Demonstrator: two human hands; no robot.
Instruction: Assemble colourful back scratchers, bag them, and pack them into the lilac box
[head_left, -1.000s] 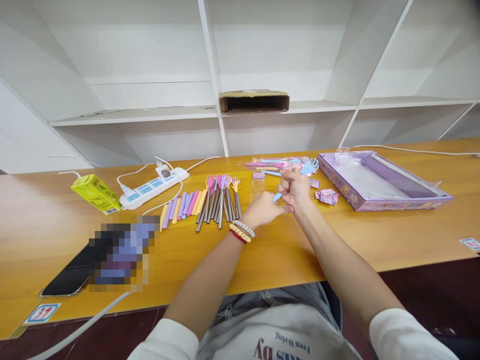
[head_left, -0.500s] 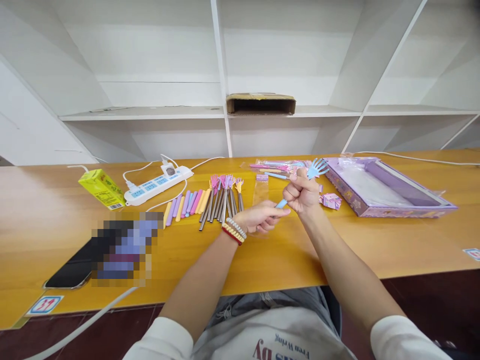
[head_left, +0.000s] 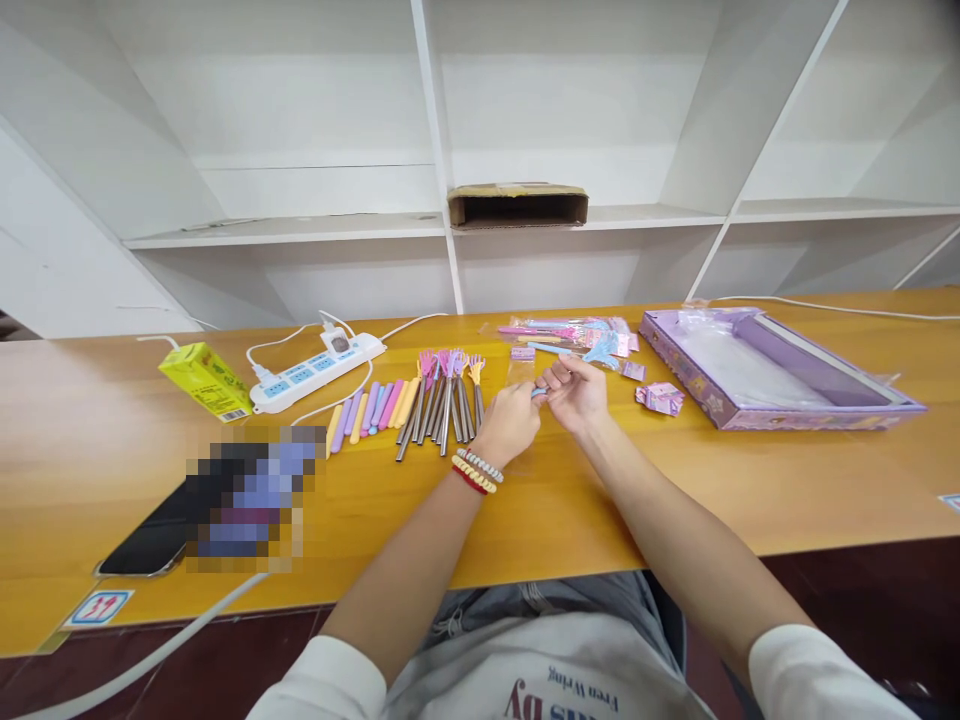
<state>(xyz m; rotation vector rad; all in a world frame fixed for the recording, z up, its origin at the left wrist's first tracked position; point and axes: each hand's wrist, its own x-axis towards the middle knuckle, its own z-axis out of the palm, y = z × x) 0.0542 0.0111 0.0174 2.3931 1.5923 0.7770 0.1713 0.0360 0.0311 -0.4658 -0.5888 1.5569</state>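
A blue hand-shaped back scratcher spans both of my hands over the table, its spread claws showing just beyond my right fingers. My left hand pinches the blue handle end, of which only a small piece shows. My right hand has its fingers curled around the middle of it, palm partly turned up; the shaft is mostly hidden there. Left of my hands lie metal rods with colored claw heads in a bunch. Beside them is a row of pastel handles.
Wrapped scratchers lie behind my hands, near crumpled purple packaging and a purple open box. To the left are a power strip, a yellow drink carton and a phone. White shelves with a cardboard box rise behind.
My hands have come closer together. The right hand has lowered and turned its palm upward, and the blue claws have dropped with it. The left hand has moved slightly up.
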